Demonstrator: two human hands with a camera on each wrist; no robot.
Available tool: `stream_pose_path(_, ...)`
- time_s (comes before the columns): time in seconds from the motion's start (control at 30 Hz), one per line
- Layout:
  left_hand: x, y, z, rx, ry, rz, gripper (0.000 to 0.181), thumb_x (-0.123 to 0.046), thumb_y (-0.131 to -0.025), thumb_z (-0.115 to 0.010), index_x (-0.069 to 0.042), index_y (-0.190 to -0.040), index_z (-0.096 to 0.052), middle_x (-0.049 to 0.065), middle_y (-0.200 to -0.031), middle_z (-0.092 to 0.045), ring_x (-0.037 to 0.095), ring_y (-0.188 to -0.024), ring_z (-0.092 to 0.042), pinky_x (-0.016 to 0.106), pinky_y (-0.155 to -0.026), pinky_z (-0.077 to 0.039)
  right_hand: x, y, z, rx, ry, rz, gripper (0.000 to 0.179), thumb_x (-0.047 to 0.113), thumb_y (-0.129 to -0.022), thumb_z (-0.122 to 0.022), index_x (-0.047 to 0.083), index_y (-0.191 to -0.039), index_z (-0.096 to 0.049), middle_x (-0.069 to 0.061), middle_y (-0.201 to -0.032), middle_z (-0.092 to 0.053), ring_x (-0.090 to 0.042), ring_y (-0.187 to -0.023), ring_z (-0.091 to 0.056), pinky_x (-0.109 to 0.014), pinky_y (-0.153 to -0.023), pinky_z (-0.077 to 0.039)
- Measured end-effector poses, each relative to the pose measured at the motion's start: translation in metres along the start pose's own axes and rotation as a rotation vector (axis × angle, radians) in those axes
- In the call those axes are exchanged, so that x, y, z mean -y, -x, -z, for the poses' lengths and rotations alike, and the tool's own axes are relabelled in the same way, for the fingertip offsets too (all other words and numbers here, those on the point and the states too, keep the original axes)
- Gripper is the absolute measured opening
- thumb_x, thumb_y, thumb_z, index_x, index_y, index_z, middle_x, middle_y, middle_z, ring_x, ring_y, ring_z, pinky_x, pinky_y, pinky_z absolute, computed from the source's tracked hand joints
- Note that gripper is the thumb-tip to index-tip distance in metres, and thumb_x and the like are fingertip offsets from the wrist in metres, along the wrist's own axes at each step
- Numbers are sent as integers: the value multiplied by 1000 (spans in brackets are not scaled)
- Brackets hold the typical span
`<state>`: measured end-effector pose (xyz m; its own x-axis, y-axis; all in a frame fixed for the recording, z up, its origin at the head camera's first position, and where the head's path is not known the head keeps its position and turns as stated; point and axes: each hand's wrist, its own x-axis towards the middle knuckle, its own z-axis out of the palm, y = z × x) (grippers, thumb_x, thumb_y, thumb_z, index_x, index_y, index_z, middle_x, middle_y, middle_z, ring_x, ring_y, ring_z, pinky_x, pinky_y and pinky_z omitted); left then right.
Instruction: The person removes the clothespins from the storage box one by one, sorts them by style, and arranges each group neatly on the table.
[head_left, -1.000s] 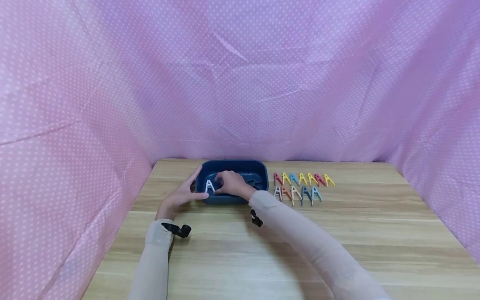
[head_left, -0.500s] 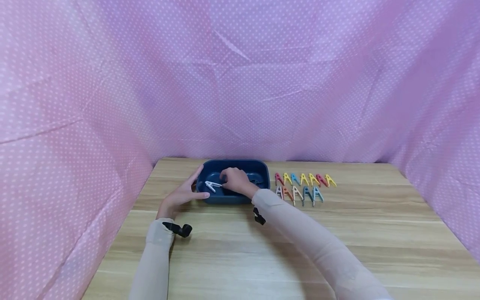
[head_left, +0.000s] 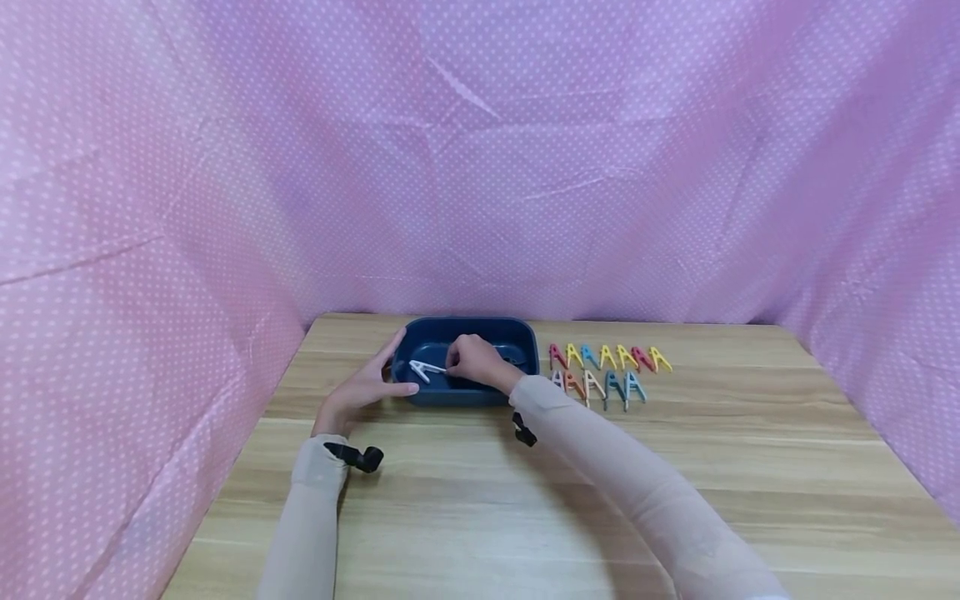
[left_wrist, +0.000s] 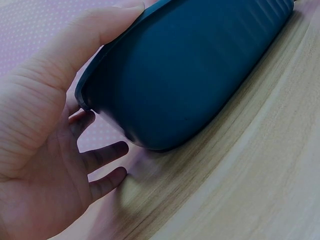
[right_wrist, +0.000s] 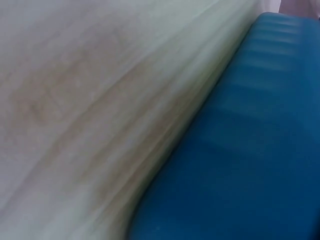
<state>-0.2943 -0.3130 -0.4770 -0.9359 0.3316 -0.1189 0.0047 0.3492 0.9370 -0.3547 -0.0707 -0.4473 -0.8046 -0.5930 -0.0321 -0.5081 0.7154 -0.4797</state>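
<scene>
A dark blue plastic basin stands near the table's back edge. At its left end is my left hand, the thumb on the front rim and the fingers spread round the outside. The left wrist view shows the left thumb lying over the rim, the lower fingers off the wall. My right hand is inside the basin, pinching one leg of a white clothespin whose other end points left. The right wrist view holds only the basin's outer wall and the table.
Right of the basin, several coloured clothespins lie in two rows, among them a yellow clothespin and a light blue clothespin. A dark item shows inside the basin's right part. Pink dotted cloth hangs behind the wooden table.
The white clothespin has turned from upright in view to lying sideways, one leg now at my right fingertips. My right hand has shifted slightly right. My left hand stays at the basin's end.
</scene>
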Motion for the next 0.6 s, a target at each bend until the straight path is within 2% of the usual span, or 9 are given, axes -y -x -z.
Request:
stream_pose_path(0.13,3,-1,-1,1,-17,-22,106,-31,-90,-79,-44,-163,-3,-4,-173,4,32,-159,2,63,-126,-7,-3,0,-2,4,1,16,11,16,-94,-74,11,-86,-79,-1,-91,-74,-11,-79,-59,-28,-78,-55)
stream_pose_path(0.4,5,0,-2,-3,-3,-29,107,-32,-89,-81,-44,-163,-4,-7,-172,4,31,-159,2,61,-126,-8,-7,0,-4,-5,14,109,6,13,-93,-75,10,-87,-78,-2,-90,-74,-10,-80,-60,-27,-76,-55)
stream_pose_path(0.6,6,-1,-2,-9,-5,-34,108,-31,-89,-81,-43,-163,-3,-5,-173,4,30,-159,1,60,-127,-8,-7,2,-5,-13,15,128,10,13,-94,-74,11,-85,-76,-1,-88,-72,-10,-79,-58,-25,-74,-53)
